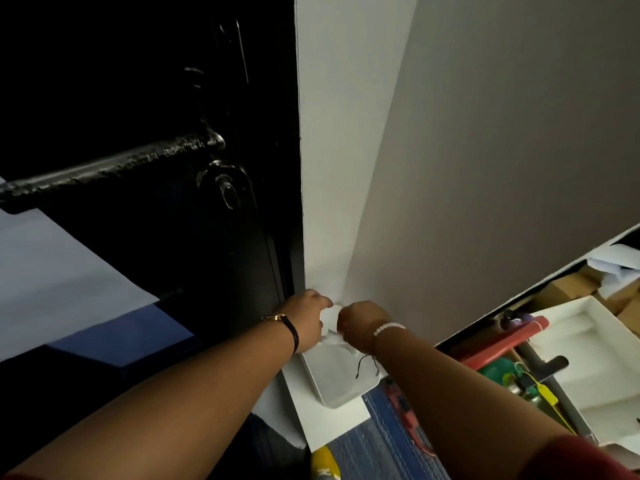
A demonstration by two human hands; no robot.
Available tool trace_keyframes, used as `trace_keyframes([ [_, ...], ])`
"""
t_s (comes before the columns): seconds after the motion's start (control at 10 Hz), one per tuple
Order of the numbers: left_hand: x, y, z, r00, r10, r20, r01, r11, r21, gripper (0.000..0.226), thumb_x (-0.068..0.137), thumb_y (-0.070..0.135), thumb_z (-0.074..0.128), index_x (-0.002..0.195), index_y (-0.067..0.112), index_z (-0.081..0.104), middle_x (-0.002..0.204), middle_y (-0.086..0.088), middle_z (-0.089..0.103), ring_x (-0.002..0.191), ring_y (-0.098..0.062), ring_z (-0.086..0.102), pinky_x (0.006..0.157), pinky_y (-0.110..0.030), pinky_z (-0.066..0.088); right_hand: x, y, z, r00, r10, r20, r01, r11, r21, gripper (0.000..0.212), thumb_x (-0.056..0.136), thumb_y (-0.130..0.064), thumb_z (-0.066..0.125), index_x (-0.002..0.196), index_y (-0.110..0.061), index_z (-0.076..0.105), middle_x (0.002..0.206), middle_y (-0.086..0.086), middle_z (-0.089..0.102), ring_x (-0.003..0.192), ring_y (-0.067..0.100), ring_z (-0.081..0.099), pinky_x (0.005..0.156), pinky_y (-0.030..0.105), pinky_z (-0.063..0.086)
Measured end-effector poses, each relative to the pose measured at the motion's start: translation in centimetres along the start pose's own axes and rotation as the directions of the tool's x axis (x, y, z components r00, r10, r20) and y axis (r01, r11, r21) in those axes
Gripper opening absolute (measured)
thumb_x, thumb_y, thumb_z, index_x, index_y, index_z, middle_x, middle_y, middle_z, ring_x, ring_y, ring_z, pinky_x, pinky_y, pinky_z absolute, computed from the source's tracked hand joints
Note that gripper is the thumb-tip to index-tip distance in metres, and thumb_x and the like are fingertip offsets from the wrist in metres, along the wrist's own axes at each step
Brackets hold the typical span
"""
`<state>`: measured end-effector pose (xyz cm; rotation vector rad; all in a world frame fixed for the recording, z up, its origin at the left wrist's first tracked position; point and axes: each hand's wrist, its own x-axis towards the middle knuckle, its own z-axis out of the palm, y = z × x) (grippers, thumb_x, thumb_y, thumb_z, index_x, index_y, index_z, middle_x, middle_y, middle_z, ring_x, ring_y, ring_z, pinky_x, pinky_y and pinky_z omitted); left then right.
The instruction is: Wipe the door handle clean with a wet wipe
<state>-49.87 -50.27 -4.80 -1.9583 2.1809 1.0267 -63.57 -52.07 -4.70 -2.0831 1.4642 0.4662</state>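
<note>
A long black door handle (110, 168) runs across the dark door (207, 254) at the upper left, with specks on its surface. Just below its right end sits a lock (227, 188). Low in the middle, my left hand (306, 320) and my right hand (360, 325) meet over a white container (341, 386). Both pinch a white wet wipe (330, 323) between them, just above the container. The wipe is mostly hidden by my fingers. Both hands are well below and to the right of the handle.
A white wall edge (329, 168) stands right of the door, with a grey wall (502, 150) beyond. At the right, an open box (588, 358) holds a white tray, a red roll, cardboard and tools. Blue striped matting (384, 445) covers the floor.
</note>
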Motion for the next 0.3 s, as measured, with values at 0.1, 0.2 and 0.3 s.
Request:
trace_keyframes([
  [0.1, 0.2, -1.4, 1.0, 1.000, -0.027, 0.014, 0.027, 1.000, 0.001, 0.046, 0.089, 0.008, 0.048, 0.132, 0.022, 0.044, 0.142, 0.000, 0.041, 0.122, -0.022, 0.049, 0.103, -0.039, 0.043, 0.9, 1.4, 1.9, 0.999, 0.048, 0.002, -0.048, 0.996, 0.070, 0.032, 0.083, -0.014, 0.055, 0.114, -0.021, 0.062, 0.122, 0.003, 0.063, 0.114, 0.020, 0.056, 0.095, 0.028, 0.044],
  [0.2, 0.3, -2.2, 1.9, 1.000, -0.016, 0.003, 0.016, 0.999, 0.032, 0.046, 0.089, 0.012, 0.049, 0.134, 0.023, 0.042, 0.142, 0.003, 0.040, 0.124, -0.022, 0.046, 0.104, -0.039, 0.042, 1.4, 2.0, 3.2, 0.998, 0.062, -0.031, -0.059, 0.993, 0.107, 0.033, 0.083, -0.019, 0.053, 0.115, -0.024, 0.061, 0.122, 0.001, 0.063, 0.115, 0.019, 0.055, 0.096, 0.027, 0.043],
  [0.3, 0.2, -2.3, 1.9, 1.000, -0.013, -0.028, 0.013, 1.000, 0.021, 0.046, 0.090, 0.015, 0.049, 0.135, 0.023, 0.041, 0.143, 0.003, 0.040, 0.125, -0.022, 0.045, 0.104, -0.039, 0.042, 1.9, 2.0, 3.8, 0.995, 0.075, -0.064, -0.066, 0.990, 0.122, 0.035, 0.082, -0.020, 0.052, 0.116, -0.025, 0.060, 0.123, 0.001, 0.062, 0.115, 0.020, 0.056, 0.096, 0.028, 0.044],
])
